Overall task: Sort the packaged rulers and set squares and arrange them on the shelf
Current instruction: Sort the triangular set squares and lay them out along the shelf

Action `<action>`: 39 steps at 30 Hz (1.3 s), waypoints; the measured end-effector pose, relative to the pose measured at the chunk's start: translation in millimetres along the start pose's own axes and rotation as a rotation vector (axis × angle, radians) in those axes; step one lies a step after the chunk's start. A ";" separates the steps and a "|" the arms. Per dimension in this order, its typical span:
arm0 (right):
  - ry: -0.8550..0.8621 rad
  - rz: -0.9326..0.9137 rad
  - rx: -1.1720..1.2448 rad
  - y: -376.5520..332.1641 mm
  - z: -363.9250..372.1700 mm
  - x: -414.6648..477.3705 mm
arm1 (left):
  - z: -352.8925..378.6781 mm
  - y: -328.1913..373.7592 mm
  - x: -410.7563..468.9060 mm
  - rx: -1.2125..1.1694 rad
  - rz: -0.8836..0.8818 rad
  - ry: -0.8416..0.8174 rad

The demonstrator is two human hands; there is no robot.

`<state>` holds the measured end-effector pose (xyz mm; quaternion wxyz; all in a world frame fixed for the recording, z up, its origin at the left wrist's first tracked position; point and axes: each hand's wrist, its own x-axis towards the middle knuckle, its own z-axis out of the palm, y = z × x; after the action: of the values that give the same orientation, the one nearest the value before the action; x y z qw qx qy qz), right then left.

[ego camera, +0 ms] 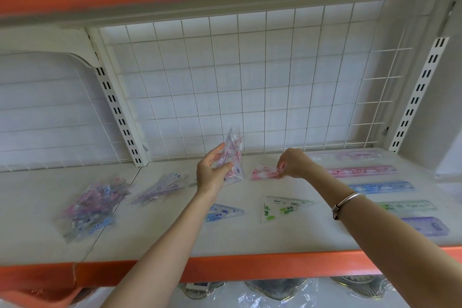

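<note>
While the left hand (211, 172) grips upright packaged set squares (233, 155), the right hand (291, 164) pinches a pink set square (263, 173) on the shelf (175, 240); slippery wrappers could slide loose.

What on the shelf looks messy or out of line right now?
The heap of packaged set squares at the far left is a loose jumble, and a smaller pile beside it lies fanned out. By contrast, the rulers on the right lie in a tidy column. Nothing looks damaged.
</note>
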<state>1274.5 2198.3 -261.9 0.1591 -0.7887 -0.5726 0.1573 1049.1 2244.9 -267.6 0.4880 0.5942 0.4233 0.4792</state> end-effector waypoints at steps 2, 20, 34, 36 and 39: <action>0.012 0.005 0.037 2.9 1.0 0.4 | 1.7 -0.5 -1.4 -0.012 0.014 -0.012; 0.175 -0.053 0.855 -46.4 40.9 -50.5 | 23.1 -17.5 -28.5 -0.168 0.014 -0.064; 0.199 -0.043 1.206 -52.5 54.7 -61.6 | 14.7 -19.1 -36.9 -0.442 -0.130 -0.108; 0.223 -0.035 1.210 -52.4 55.2 -62.7 | 12.5 -20.2 -36.7 -0.474 -0.138 -0.110; 0.225 -0.028 1.216 -50.5 55.2 -64.8 | 11.2 -22.8 -35.0 -0.463 -0.135 -0.079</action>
<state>1188.7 2155.3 -285.5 0.6417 -0.5610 -0.3705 0.3691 1052.9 2212.7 -296.3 0.6582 0.4553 0.3215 0.5061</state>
